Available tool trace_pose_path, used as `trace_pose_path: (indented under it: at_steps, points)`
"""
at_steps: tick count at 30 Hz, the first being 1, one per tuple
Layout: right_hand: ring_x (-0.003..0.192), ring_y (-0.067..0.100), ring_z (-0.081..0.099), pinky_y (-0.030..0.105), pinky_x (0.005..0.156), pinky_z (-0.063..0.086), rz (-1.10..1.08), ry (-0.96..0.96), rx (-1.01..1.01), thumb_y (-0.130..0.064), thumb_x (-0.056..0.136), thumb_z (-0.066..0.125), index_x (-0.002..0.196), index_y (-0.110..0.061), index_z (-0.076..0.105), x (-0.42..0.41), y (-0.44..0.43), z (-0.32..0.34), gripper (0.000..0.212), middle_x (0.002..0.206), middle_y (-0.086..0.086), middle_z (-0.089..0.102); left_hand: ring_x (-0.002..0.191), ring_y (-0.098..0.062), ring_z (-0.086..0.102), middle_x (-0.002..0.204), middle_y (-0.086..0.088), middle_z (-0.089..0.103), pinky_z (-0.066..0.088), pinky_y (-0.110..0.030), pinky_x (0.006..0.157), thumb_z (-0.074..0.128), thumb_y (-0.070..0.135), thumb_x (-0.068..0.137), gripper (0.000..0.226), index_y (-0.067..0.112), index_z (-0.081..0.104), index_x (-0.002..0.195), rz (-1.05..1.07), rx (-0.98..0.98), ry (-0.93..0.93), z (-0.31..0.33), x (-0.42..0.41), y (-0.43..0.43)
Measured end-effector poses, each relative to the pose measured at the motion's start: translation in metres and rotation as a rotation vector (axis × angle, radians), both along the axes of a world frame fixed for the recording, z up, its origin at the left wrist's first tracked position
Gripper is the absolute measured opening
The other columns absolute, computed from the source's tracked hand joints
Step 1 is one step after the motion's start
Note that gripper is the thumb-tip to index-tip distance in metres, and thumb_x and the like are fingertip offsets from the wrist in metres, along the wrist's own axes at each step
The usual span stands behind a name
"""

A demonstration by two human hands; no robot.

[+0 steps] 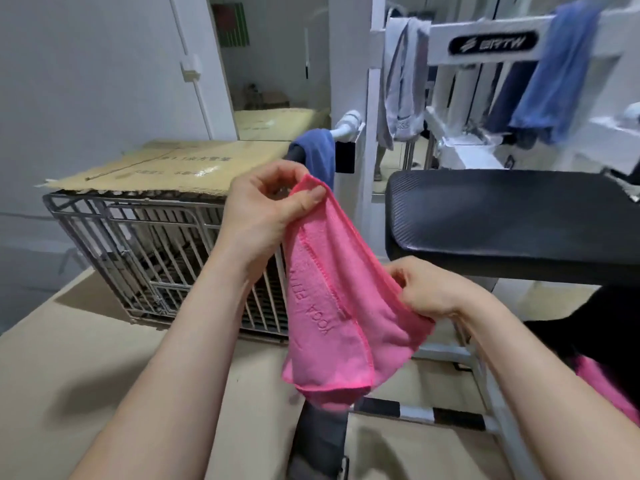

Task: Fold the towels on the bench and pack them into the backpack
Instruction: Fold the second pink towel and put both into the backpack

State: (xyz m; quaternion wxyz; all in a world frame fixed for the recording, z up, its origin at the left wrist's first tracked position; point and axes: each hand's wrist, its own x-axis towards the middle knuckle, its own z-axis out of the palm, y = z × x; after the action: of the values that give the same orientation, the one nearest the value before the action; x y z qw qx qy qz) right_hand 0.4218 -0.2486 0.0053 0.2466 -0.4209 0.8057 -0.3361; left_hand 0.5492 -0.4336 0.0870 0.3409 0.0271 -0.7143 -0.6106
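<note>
The left grip (273, 209) was clamped on the top corner of the pink towel (332, 306), thumb pressed against curled fingers. The right grip (427, 289) pinched the towel's lower right edge, fingers curled round the cloth. Between them the towel hung in the air in loose folds, its stitched lettering upside down. Its bottom sagged above the floor (86, 341), not touching the black padded desk (512, 220) to the right. Behind the left grip a dark blue towel (317, 157) was draped over a roller of the white frame (485, 36). A grey towel (401, 84) and a lighter blue towel (554, 74) hung from the frame's upper bars. To the left stood a wire cage (156, 251) topped with cardboard (166, 164).
</note>
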Motion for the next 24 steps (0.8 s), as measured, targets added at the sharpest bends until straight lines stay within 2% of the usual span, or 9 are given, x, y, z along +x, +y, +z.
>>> trace_pose_path:
  at_steps: [3,5,7,10,12,15,18,22,24]
  points:
    - [0.056,0.009,0.034,0.026,0.053,0.033,-0.112,0.129,0.177,-0.023,0.068,0.057,0.062,-0.009,0.057,-0.031,0.042,0.013,0.015,0.058,-0.009,0.048,0.071,-0.006,0.055,0.073,0.009,0.062,0.046,-0.022,0.070,0.077,0.005,0.076,0.020,0.022,0.066,0.074,0.106,0.015,0.102,0.010,-0.028,0.003]
    - [0.051,0.007,0.036,0.023,0.049,0.032,-0.202,0.111,0.207,-0.014,0.078,0.062,0.062,-0.013,0.062,-0.046,0.067,0.026,0.016,0.055,-0.012,0.051,0.068,-0.001,0.054,0.073,0.007,0.059,0.045,-0.016,0.069,0.074,0.004,0.079,0.019,0.020,0.064,0.076,0.143,-0.070,0.103,0.013,-0.045,0.007]
    - [0.047,0.007,0.039,0.020,0.046,0.032,-0.272,-0.012,0.147,-0.005,0.074,0.064,0.070,-0.013,0.070,-0.058,0.089,0.041,0.011,0.055,-0.008,0.054,0.066,0.000,0.052,0.072,0.006,0.056,0.044,-0.014,0.068,0.072,0.004,0.082,0.021,0.021,0.061,0.076,0.153,-0.118,0.102,0.013,-0.057,0.009]
    - [0.047,0.010,0.035,0.017,0.039,0.026,-0.392,-0.261,-0.027,0.015,0.076,0.060,0.089,-0.005,0.070,-0.076,0.117,0.064,0.025,0.061,0.003,0.052,0.064,0.002,0.052,0.072,0.006,0.057,0.043,-0.012,0.065,0.070,0.004,0.083,0.020,0.021,0.062,0.077,0.156,-0.113,0.098,0.013,-0.071,0.003]
    - [0.046,0.012,0.036,0.017,0.040,0.025,-0.469,-0.252,-0.077,0.017,0.080,0.056,0.090,-0.005,0.070,-0.084,0.126,0.086,0.027,0.064,0.009,0.054,0.067,0.004,0.056,0.077,0.006,0.064,0.044,-0.012,0.067,0.069,0.005,0.085,0.017,0.021,0.068,0.081,0.127,-0.134,0.078,0.014,-0.079,0.000]
    - [0.041,0.008,0.049,0.015,0.036,0.030,-0.618,-0.174,-0.126,0.006,0.086,0.059,0.091,-0.008,0.070,-0.088,0.126,0.120,0.018,0.061,0.008,0.062,0.070,0.001,0.060,0.083,0.007,0.071,0.047,-0.016,0.069,0.070,0.011,0.086,0.011,0.018,0.074,0.093,0.100,-0.072,0.071,0.021,-0.093,-0.007]
    - [0.040,0.006,0.051,0.012,0.034,0.032,-0.783,-0.134,-0.372,-0.002,0.093,0.053,0.090,-0.012,0.065,-0.090,0.122,0.151,0.016,0.062,0.004,0.058,0.063,0.002,0.060,0.072,0.014,0.071,0.049,-0.015,0.062,0.070,0.018,0.086,0.009,0.017,0.075,0.094,0.069,0.012,0.077,0.037,-0.112,-0.016]
    - [0.053,0.011,0.054,0.015,0.041,0.046,-0.923,-0.218,-1.000,0.009,0.092,0.043,0.090,-0.012,0.064,-0.095,0.097,0.187,0.030,0.072,0.007,0.059,0.060,0.006,0.059,0.077,0.006,0.071,0.048,-0.010,0.061,0.070,0.012,0.086,0.015,0.007,0.072,0.100,-0.012,0.122,0.132,0.064,-0.142,-0.017]
    - [0.056,0.014,0.051,0.018,0.042,0.045,-1.022,-0.107,-1.040,0.015,0.085,0.041,0.095,-0.011,0.064,-0.101,0.088,0.197,0.036,0.073,0.008,0.058,0.053,0.007,0.056,0.071,0.005,0.069,0.045,-0.009,0.054,0.070,0.008,0.085,0.014,0.006,0.071,0.099,-0.041,0.121,0.129,0.074,-0.158,-0.014]
